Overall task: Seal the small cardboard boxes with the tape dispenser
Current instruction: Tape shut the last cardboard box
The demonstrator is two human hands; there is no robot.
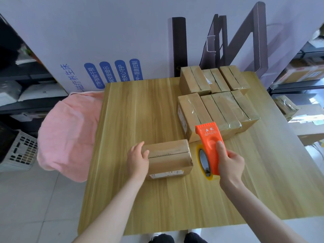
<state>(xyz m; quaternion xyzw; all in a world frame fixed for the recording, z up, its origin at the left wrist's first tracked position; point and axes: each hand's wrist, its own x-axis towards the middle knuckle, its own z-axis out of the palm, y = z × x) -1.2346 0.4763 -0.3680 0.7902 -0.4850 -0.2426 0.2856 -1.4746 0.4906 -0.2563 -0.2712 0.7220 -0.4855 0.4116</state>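
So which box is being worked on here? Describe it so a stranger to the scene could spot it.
On the light wooden table, taped boxes crowd the far right corner. The small cardboard box lies alone nearer the front edge, left of the orange tape dispenser. Only it is held by the left hand.

The tape dispenser (209,137) reads "YA LONG", the white carton (105,41) "磁疗养生床" and "语音控制"

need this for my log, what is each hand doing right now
Left hand: holds the left end of the small cardboard box.
Right hand: grips the orange tape dispenser.
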